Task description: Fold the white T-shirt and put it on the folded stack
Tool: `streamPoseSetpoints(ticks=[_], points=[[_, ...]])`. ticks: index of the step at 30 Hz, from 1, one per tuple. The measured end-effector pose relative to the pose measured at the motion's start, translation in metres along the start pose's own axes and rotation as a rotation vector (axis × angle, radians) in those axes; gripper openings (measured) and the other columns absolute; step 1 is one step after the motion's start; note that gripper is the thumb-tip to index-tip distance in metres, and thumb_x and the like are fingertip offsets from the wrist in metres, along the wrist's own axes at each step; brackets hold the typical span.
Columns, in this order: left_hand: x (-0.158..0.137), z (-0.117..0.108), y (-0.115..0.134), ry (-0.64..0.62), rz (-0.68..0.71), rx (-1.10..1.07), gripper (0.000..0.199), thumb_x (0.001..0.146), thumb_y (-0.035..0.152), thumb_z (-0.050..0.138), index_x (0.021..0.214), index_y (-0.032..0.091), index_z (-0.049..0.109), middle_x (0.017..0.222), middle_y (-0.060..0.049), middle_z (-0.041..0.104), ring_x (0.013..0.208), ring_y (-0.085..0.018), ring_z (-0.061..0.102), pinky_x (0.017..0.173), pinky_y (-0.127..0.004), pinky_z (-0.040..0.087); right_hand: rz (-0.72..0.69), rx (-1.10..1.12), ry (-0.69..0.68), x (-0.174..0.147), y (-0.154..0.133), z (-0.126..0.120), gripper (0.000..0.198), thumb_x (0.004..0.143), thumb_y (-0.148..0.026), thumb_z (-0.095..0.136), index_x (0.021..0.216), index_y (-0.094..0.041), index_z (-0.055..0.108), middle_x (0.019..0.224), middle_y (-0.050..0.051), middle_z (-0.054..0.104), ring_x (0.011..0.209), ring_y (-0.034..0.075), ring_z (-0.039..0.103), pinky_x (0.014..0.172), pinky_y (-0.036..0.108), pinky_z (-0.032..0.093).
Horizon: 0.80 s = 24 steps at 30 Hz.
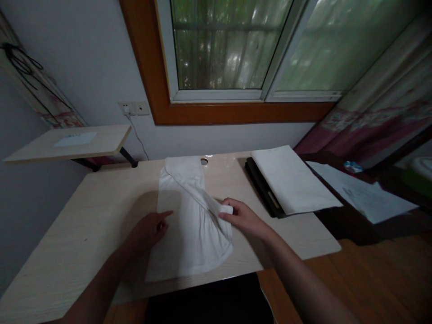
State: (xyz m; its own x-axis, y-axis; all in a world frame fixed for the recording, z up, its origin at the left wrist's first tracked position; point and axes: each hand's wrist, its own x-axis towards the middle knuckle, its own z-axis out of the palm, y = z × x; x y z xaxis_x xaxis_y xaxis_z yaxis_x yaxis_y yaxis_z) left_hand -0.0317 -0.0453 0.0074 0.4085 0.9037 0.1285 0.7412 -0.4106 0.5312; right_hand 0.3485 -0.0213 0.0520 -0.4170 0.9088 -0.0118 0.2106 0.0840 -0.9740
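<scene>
The surface (pixel 84 216) is pale and wood-grained, with a round hole (pixel 204 161) near its far edge. A white cloth (pixel 199 243), partly folded over, lies across the middle. To its right rests a flat black item (pixel 265 191) beneath a white sheet (pixel 293 180). At far left, a shelf (pixel 111 134) stands on black legs (pixel 128 157).

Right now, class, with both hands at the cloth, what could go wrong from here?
Wrinkles: creases show near where the right hand pinches the cloth, so a pull there might deepen them.
Slipping: the cloth lies close to the front edge of the table, so a tug could drag it over.
Shifting: the left hand only extends a finger over the cloth and might not steady it.
</scene>
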Motion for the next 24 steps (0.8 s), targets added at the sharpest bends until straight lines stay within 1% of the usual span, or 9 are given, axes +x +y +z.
streamPoseSetpoints(ticks=[3, 5, 8, 11, 13, 15, 17, 19, 24], points=[[0.018, 0.005, 0.031, -0.134, -0.058, -0.221, 0.069, 0.092, 0.028, 0.057, 0.157, 0.029, 0.035, 0.095, 0.001, 0.073, 0.076, -0.014, 0.066, 0.078, -0.029, 0.054, -0.093, 0.050, -0.140, 0.006, -0.016, 0.039, 0.031, 0.086, -0.048, 0.075, 0.089, -0.018, 0.067, 0.079, -0.002, 0.058, 0.071, 0.013, 0.051, 0.065, 0.023, 0.040], [0.026, 0.008, 0.049, -0.239, -0.058, -0.319, 0.076, 0.089, 0.026, 0.059, 0.159, 0.028, 0.029, 0.094, 0.002, 0.074, 0.074, -0.013, 0.065, 0.076, -0.027, 0.052, -0.144, 0.038, -0.225, 0.010, -0.022, 0.058, 0.029, 0.087, -0.046, 0.075, 0.093, -0.018, 0.071, 0.080, -0.001, 0.061, 0.070, 0.012, 0.053, 0.067, 0.024, 0.042], [0.029, 0.009, 0.065, -0.343, -0.053, -0.405, 0.062, 0.084, 0.023, 0.062, 0.145, 0.025, 0.052, 0.092, 0.000, 0.075, 0.075, -0.014, 0.066, 0.074, -0.026, 0.051, -0.175, 0.067, -0.351, 0.012, -0.022, 0.070, 0.031, 0.087, -0.046, 0.076, 0.100, -0.018, 0.075, 0.089, 0.001, 0.070, 0.079, 0.014, 0.062, 0.075, 0.025, 0.048], [0.024, 0.005, 0.065, -0.338, -0.021, -0.495, 0.026, 0.084, 0.027, 0.064, 0.108, 0.022, 0.073, 0.093, -0.003, 0.076, 0.081, -0.017, 0.068, 0.076, -0.027, 0.051, -0.122, 0.155, -0.442, 0.014, -0.012, 0.064, 0.037, 0.088, -0.050, 0.075, 0.105, -0.018, 0.076, 0.098, 0.005, 0.074, 0.089, 0.017, 0.067, 0.083, 0.029, 0.052], [0.017, 0.001, 0.058, -0.277, -0.018, -0.563, 0.016, 0.086, 0.031, 0.065, 0.093, 0.021, 0.075, 0.087, -0.004, 0.074, 0.080, -0.018, 0.067, 0.076, -0.027, 0.050, -0.072, 0.207, -0.382, 0.018, 0.001, 0.054, 0.040, 0.091, -0.054, 0.070, 0.104, -0.016, 0.075, 0.093, 0.006, 0.074, 0.086, 0.018, 0.069, 0.081, 0.031, 0.054], [0.008, -0.003, 0.047, -0.205, -0.031, -0.656, 0.017, 0.086, 0.036, 0.069, 0.089, 0.020, 0.074, 0.083, -0.004, 0.071, 0.078, -0.017, 0.065, 0.073, -0.027, 0.048, -0.082, 0.162, -0.175, 0.026, 0.015, 0.043, 0.039, 0.096, -0.054, 0.063, 0.102, -0.017, 0.074, 0.089, 0.006, 0.074, 0.083, 0.018, 0.068, 0.079, 0.032, 0.055], [0.000, -0.007, 0.034, -0.169, -0.052, -0.756, 0.023, 0.085, 0.042, 0.072, 0.086, 0.019, 0.073, 0.081, -0.004, 0.068, 0.076, -0.017, 0.063, 0.070, -0.025, 0.046, -0.161, -0.025, 0.075, 0.039, 0.028, 0.033, 0.032, 0.099, -0.047, 0.059, 0.101, -0.018, 0.074, 0.095, 0.007, 0.073, 0.089, 0.019, 0.067, 0.084, 0.034, 0.053], [-0.006, -0.012, 0.022, -0.192, -0.081, -0.829, 0.027, 0.085, 0.045, 0.073, 0.086, 0.018, 0.072, 0.082, -0.004, 0.066, 0.076, -0.017, 0.061, 0.068, -0.025, 0.045, -0.249, -0.259, 0.205, 0.054, 0.038, 0.027, 0.025, 0.101, -0.037, 0.057, 0.107, -0.020, 0.075, 0.104, 0.008, 0.072, 0.099, 0.021, 0.065, 0.092, 0.037, 0.051], [-0.008, -0.025, 0.006, -0.408, -0.164, -0.902, 0.024, 0.084, 0.044, 0.071, 0.092, 0.021, 0.073, 0.090, -0.003, 0.067, 0.085, -0.019, 0.062, 0.075, -0.026, 0.046, -0.350, -0.691, 0.225, 0.087, 0.050, 0.031, 0.028, 0.101, -0.027, 0.059, 0.126, -0.024, 0.071, 0.131, 0.011, 0.064, 0.123, 0.025, 0.055, 0.108, 0.044, 0.044]])
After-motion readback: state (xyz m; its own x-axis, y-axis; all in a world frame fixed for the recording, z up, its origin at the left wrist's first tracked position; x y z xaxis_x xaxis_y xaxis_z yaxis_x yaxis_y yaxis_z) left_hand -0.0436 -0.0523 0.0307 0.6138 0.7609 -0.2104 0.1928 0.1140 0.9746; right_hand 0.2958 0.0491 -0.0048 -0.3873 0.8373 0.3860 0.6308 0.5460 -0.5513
